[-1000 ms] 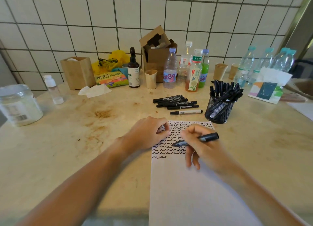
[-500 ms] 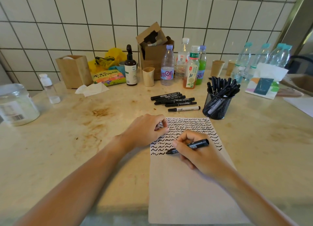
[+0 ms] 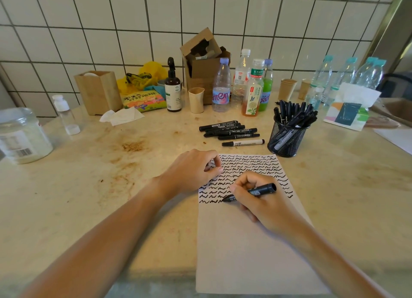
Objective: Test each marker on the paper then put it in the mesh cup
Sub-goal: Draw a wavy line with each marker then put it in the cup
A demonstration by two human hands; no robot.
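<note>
A white paper lies in front of me, its upper part filled with rows of black squiggles. My right hand grips an uncapped black marker with its tip on the lowest row, at the left. My left hand rests curled on the paper's upper left corner; a dark bit between thumb and forefinger looks like the marker cap. Beyond the paper's top right corner stands the black mesh cup, holding several markers. Several capped markers lie in a row behind the paper, the nearest one white-barrelled.
Bottles, paper cups, a cardboard box and a wooden holder line the tiled wall. A large plastic jar stands at the far left. A tissue pack sits at the right.
My right hand has moved left and down across the paper with the marker, whose tip now touches the lowest squiggle row. My left hand has stayed on the corner.
</note>
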